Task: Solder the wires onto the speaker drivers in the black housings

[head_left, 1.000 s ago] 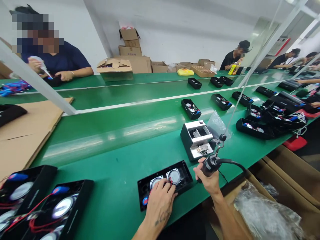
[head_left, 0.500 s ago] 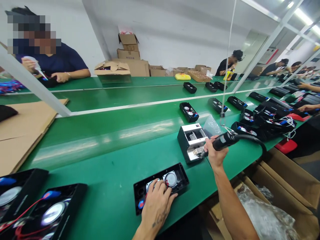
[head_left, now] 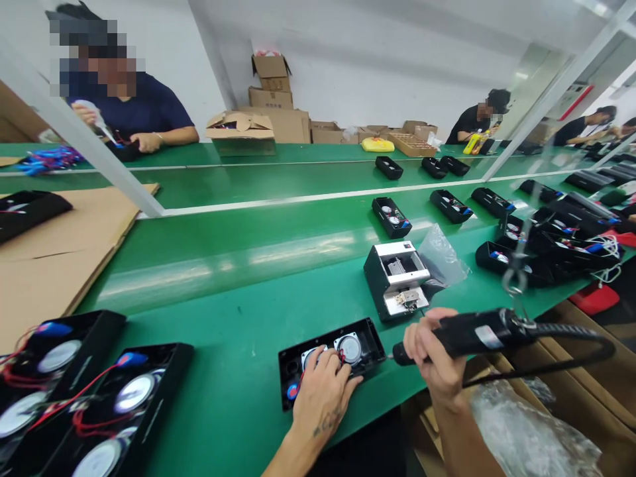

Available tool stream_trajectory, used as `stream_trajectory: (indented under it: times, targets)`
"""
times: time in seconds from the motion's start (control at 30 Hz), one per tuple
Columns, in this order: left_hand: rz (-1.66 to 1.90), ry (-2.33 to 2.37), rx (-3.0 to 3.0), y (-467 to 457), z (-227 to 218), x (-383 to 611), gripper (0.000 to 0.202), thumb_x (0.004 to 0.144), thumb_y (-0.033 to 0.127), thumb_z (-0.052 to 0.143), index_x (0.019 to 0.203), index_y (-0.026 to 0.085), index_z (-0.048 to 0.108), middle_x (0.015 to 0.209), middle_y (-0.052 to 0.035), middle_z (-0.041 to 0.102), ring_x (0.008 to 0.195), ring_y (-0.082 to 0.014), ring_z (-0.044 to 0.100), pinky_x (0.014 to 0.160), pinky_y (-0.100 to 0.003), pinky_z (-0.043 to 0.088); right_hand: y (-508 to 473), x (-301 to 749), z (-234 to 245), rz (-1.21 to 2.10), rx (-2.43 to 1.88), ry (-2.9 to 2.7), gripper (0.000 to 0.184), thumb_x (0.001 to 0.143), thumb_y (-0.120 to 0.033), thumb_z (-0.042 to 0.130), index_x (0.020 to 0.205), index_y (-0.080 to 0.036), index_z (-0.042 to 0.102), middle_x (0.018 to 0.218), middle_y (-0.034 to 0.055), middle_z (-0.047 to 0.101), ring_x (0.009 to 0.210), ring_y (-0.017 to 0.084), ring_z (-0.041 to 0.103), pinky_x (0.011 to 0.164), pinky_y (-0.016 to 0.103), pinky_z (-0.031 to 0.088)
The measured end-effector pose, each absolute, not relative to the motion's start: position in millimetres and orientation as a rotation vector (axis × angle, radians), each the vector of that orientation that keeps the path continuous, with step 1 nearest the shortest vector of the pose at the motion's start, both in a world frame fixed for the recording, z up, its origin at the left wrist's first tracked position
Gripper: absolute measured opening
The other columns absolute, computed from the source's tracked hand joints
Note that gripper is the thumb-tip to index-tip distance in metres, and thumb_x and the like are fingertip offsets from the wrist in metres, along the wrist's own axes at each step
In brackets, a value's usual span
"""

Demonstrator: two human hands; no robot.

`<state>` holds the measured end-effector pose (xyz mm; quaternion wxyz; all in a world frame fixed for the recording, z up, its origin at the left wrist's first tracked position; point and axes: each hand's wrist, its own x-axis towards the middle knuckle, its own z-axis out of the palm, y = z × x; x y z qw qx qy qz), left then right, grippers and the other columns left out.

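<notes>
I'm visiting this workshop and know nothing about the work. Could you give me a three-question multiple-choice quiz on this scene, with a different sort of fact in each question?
1. Where is the left hand?
A. On the speakers in the black case
B. On the white-topped fixture
C. On the cardboard sheet

2. How many round silver speakers show in the black case?
A. One
B. Two
C. Four

3. How is the corded electric screwdriver placed?
A. Upright in a stand
B. Lying on the green belt
C. Gripped in the right hand

Answers:
1. A, because the fingers rest on the speakers inside the case.
2. B, because two discs sit side by side, one partly under the fingers.
3. C, because the fingers wrap around its black body.
</notes>
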<state>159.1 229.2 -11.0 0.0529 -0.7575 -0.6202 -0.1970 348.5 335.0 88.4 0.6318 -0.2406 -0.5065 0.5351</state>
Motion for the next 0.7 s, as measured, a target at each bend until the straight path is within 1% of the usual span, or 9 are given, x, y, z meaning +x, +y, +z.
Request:
stream_trajectory:
  times: [0.07, 0.17, 0.4, 0.53, 0.7]
  targets:
    - [-0.601, -1.899, -2.308, 228.9, -11.7, 159.2, 0.019, 0.104, 0.038, 0.070, 0.094, 0.023, 0.071, 0.094, -0.0052, 0.071, 0.103, -0.0270, 0.070, 0.107, -0.053, 0.056, 320.6, 336.3, 85.2, 1.272, -0.486, -1.161, 0.020, 0.102, -0.027, 0.070, 0.120, -0.034, 0.064, 0.058, -0.0118, 0.048, 0.040, 0.010, 0.042, 0.043, 0.023, 0.041]
    - [-0.596, -1.910, -2.306, 228.5, -11.7, 159.2, 0.017, 0.104, 0.037, 0.070, 0.096, 0.022, 0.071, 0.096, -0.0054, 0.072, 0.105, -0.0272, 0.070, 0.107, -0.053, 0.055, 310.4, 319.4, 75.9, 1.318, -0.472, -1.200, 0.021, 0.103, -0.027, 0.069, 0.122, -0.035, 0.063, 0.061, -0.0109, 0.050, 0.042, 0.010, 0.043, 0.044, 0.023, 0.043]
    - [-0.591, -1.905, -2.322, 228.6, -9.7, 159.9, 0.015, 0.102, 0.035, 0.073, 0.096, 0.021, 0.071, 0.097, -0.0066, 0.072, 0.104, -0.0283, 0.069, 0.106, -0.054, 0.055, 309.2, 304.4, 61.0, 1.342, -0.536, -1.212, 0.019, 0.103, -0.032, 0.068, 0.120, -0.038, 0.061, 0.062, -0.0102, 0.050, 0.042, 0.011, 0.042, 0.044, 0.024, 0.042]
    - [-0.593, -1.905, -2.318, 228.6, -10.0, 159.1, 0.015, 0.103, 0.035, 0.071, 0.096, 0.022, 0.071, 0.097, -0.0064, 0.072, 0.105, -0.0280, 0.069, 0.107, -0.054, 0.054, 309.5, 302.5, 60.0, 1.363, -0.517, -1.184, 0.019, 0.103, -0.029, 0.068, 0.120, -0.035, 0.060, 0.062, -0.0104, 0.050, 0.043, 0.009, 0.043, 0.045, 0.023, 0.042]
    - [-0.573, -1.902, -2.336, 227.2, -8.5, 159.3, 0.015, 0.103, 0.034, 0.071, 0.096, 0.021, 0.071, 0.095, -0.0057, 0.072, 0.105, -0.0276, 0.069, 0.108, -0.054, 0.054, 307.6, 299.3, 49.6, 1.346, -0.536, -1.232, 0.018, 0.104, -0.029, 0.068, 0.115, -0.031, 0.054, 0.061, -0.0125, 0.047, 0.042, 0.009, 0.043, 0.043, 0.022, 0.041]
